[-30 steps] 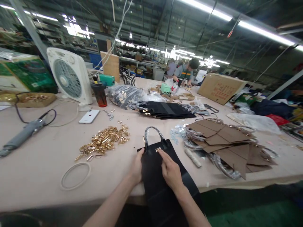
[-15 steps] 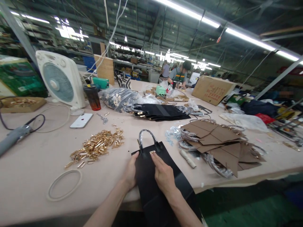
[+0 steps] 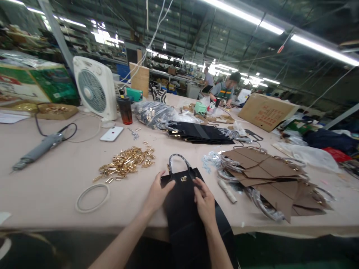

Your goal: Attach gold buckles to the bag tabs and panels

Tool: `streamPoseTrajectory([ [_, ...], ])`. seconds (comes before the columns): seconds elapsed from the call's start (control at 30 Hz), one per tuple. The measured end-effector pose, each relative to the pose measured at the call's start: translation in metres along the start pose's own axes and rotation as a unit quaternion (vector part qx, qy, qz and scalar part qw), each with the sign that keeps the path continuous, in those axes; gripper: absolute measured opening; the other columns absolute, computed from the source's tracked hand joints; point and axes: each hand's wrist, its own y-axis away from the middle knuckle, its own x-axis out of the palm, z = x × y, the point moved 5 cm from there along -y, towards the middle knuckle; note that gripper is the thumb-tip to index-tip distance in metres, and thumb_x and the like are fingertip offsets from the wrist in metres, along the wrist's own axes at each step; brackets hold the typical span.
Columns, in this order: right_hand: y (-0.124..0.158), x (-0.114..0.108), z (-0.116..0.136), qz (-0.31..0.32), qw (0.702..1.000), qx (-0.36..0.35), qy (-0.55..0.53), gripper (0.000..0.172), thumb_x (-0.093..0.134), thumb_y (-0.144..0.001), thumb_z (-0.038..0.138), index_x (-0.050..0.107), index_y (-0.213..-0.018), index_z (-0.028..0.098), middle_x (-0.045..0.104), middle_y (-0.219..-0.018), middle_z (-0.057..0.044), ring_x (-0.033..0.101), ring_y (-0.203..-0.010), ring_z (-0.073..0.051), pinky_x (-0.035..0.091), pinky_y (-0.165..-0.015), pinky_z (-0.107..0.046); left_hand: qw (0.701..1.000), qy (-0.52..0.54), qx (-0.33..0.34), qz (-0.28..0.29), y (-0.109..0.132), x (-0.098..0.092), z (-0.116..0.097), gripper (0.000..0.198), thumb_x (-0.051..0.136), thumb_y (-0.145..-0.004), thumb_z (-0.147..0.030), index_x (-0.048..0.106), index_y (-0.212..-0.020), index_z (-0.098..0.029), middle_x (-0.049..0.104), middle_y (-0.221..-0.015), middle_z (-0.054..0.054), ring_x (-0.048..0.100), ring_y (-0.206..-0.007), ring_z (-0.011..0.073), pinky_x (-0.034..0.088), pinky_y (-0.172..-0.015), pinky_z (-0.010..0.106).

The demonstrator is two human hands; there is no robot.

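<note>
A black bag panel (image 3: pixel 182 209) with a plastic-wrapped handle (image 3: pixel 179 156) hangs over the table's front edge. Near its top sits a small gold metal fitting (image 3: pixel 183 178). My left hand (image 3: pixel 157 194) grips the panel's upper left edge, thumb on its face and the other fingers at or behind the edge. On the upper right of the panel rests my right hand (image 3: pixel 205 200), its fingers slightly bent and apart, touching the surface beside the fitting. A pile of gold metal fittings (image 3: pixel 126 162) lies to the left of the panel.
Brown bag panels (image 3: pixel 269 168) are stacked on the right, beside a wrapped roll (image 3: pixel 227 191). Black panels (image 3: pixel 202 132) lie behind. Leftward are a tape ring (image 3: pixel 78 203), electric screwdriver (image 3: pixel 42 149), phone (image 3: pixel 111 133), tumbler (image 3: pixel 125 110) and fan (image 3: pixel 95 89). A person (image 3: pixel 223 91) works farther back.
My right fingers have moved off the gold fitting to the right, leaving it uncovered. My left thumb has shifted farther onto the panel. The camera view has turned left.
</note>
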Motion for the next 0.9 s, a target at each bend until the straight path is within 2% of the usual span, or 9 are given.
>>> streamPoseTrajectory([
  [0.07, -0.001, -0.001, -0.002, -0.002, 1.000, 0.018, -0.022, 0.052, 0.063, -0.095, 0.046, 0.061, -0.140, 0.021, 0.070, -0.130, -0.015, 0.049, -0.055, -0.009, 0.048, -0.053, -0.028, 0.990, -0.122, 0.067, 0.025, 0.002, -0.008, -0.006, 0.067, 0.078, -0.079, -0.028, 0.058, -0.142, -0.019, 0.070, -0.132, 0.012, 0.062, -0.127, 0.0309, 0.043, -0.115, 0.046],
  [0.17, 0.003, -0.002, 0.000, -0.007, 1.000, 0.028, -0.012, 0.058, 0.065, -0.092, 0.053, 0.061, -0.140, 0.021, 0.071, -0.128, -0.016, 0.048, -0.055, -0.010, 0.047, -0.053, -0.029, 0.963, -0.234, 0.125, 0.049, 0.011, -0.011, -0.012, 0.043, 0.071, -0.082, -0.022, 0.067, -0.124, -0.021, 0.071, -0.124, 0.009, 0.063, -0.120, 0.0280, 0.045, -0.111, 0.043],
  [0.23, 0.005, -0.005, 0.003, -0.015, 0.999, 0.024, 0.023, 0.062, 0.065, -0.090, 0.057, 0.061, -0.141, 0.021, 0.072, -0.127, -0.014, 0.050, -0.056, -0.011, 0.048, -0.053, -0.030, 0.958, -0.262, 0.111, 0.040, 0.015, -0.011, -0.012, 0.025, 0.069, -0.084, -0.024, 0.069, -0.108, -0.021, 0.072, -0.112, 0.008, 0.065, -0.109, 0.0264, 0.048, -0.102, 0.041],
  [0.3, 0.005, -0.007, 0.004, -0.019, 0.997, 0.019, 0.071, 0.064, 0.065, -0.089, 0.060, 0.063, -0.140, 0.023, 0.074, -0.121, -0.012, 0.054, -0.057, -0.014, 0.051, -0.057, -0.032, 0.955, -0.275, 0.103, 0.026, 0.015, -0.010, -0.011, 0.017, 0.067, -0.086, -0.027, 0.068, -0.102, -0.020, 0.071, -0.108, 0.010, 0.063, -0.105, 0.0265, 0.049, -0.098, 0.040],
  [0.43, 0.004, -0.007, 0.011, -0.029, 0.991, 0.006, 0.131, 0.063, 0.063, -0.088, 0.065, 0.070, -0.132, 0.021, 0.076, -0.092, -0.009, 0.059, -0.062, -0.020, 0.049, -0.058, -0.034, 0.948, -0.311, 0.063, 0.011, 0.012, -0.009, -0.007, 0.017, 0.066, -0.088, -0.032, 0.064, -0.099, -0.020, 0.069, -0.108, 0.012, 0.062, -0.102, 0.0277, 0.049, -0.093, 0.039],
  [0.6, 0.001, 0.004, 0.034, -0.043, 0.992, -0.005, 0.121, 0.059, 0.063, -0.090, 0.063, 0.070, -0.132, 0.022, 0.075, -0.090, -0.007, 0.057, -0.063, -0.019, 0.048, -0.060, -0.033, 0.947, -0.319, 0.042, 0.001, 0.017, -0.008, -0.011, 0.024, 0.053, -0.096, -0.034, 0.059, -0.111, -0.017, 0.068, -0.109, 0.016, 0.062, -0.100, 0.0295, 0.048, -0.088, 0.040],
  [0.73, -0.014, 0.035, 0.061, 0.013, 0.995, -0.055, 0.086, 0.048, 0.063, -0.093, 0.058, 0.074, -0.124, 0.022, 0.076, -0.097, -0.008, 0.057, -0.060, -0.016, 0.051, -0.060, -0.031, 0.949, -0.312, 0.037, 0.007, 0.020, -0.008, -0.013, 0.031, 0.046, -0.099, -0.032, 0.055, -0.123, -0.014, 0.067, -0.115, 0.019, 0.063, -0.103, 0.0311, 0.048, -0.089, 0.041],
  [0.83, -0.032, 0.081, 0.082, 0.136, 0.982, -0.110, 0.068, 0.039, 0.063, -0.096, 0.051, 0.076, -0.120, 0.023, 0.077, -0.101, -0.008, 0.062, -0.064, -0.017, 0.055, -0.067, -0.031, 0.959, -0.277, 0.053, 0.020, 0.020, -0.008, -0.015, 0.034, 0.046, -0.099, -0.034, 0.055, -0.126, -0.015, 0.068, -0.117, 0.018, 0.064, -0.104, 0.0311, 0.049, -0.091, 0.041],
  [0.9, -0.043, 0.120, 0.096, 0.224, 0.957, -0.163, 0.085, 0.033, 0.062, -0.098, 0.044, 0.077, -0.118, 0.023, 0.078, -0.104, -0.008, 0.070, -0.079, -0.021, 0.058, -0.079, -0.034, 0.967, -0.241, 0.069, 0.032, 0.020, -0.008, -0.016, 0.041, 0.049, -0.099, -0.039, 0.054, -0.133, -0.015, 0.067, -0.124, 0.020, 0.064, -0.111, 0.0325, 0.050, -0.095, 0.042],
])
